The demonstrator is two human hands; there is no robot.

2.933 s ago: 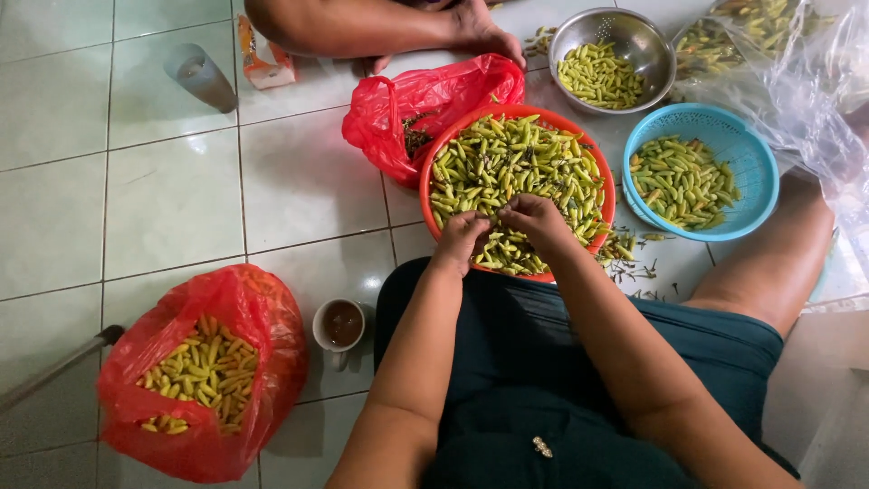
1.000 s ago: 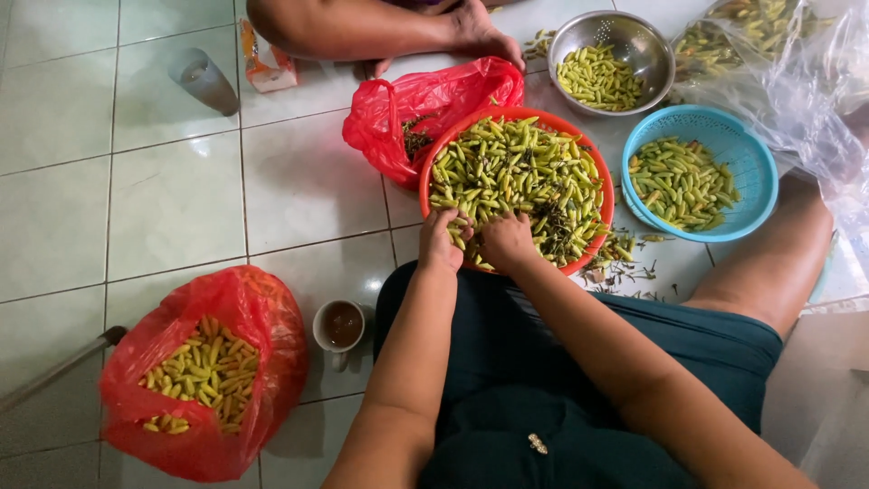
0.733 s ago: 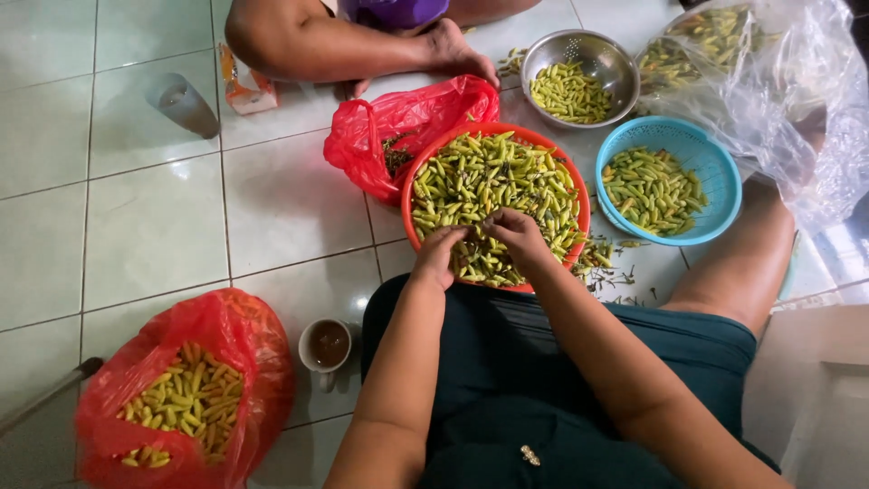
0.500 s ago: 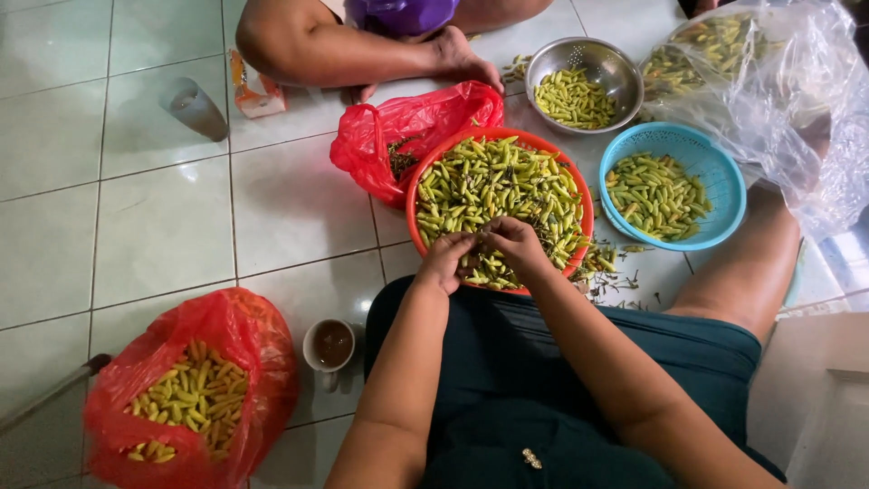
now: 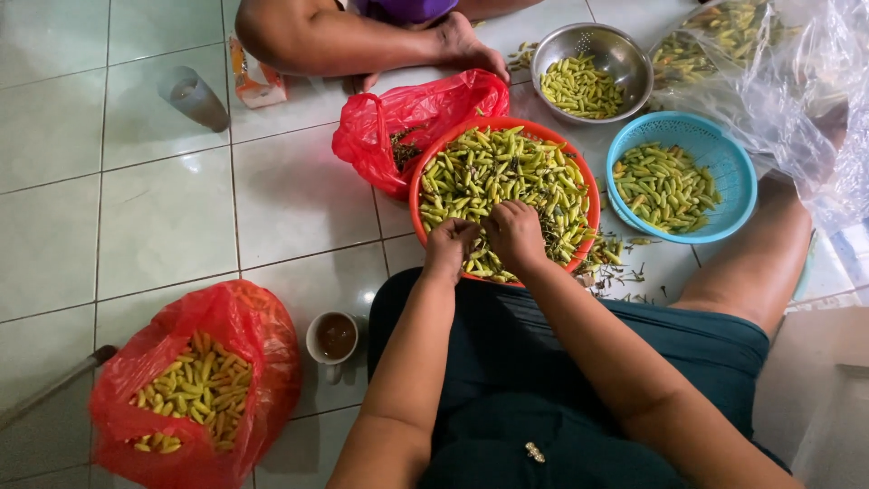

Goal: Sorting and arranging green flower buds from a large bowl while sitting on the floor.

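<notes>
My left hand [image 5: 450, 244] and right hand [image 5: 514, 234] meet over the orange basket [image 5: 579, 167] of chilies [image 5: 493, 172]; whether my fingers pinch one, I cannot tell. Blue basket [image 5: 738, 172] and steel bowl [image 5: 625, 50] hold more.

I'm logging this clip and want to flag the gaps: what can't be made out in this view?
- What the left hand and right hand pinch over the orange basket: fingers curl over it.
- Contents of the small red bag: folds hide them.
- The other person's leg: cut off by the top edge.
- The clear bag: glare blurs its contents.
</notes>
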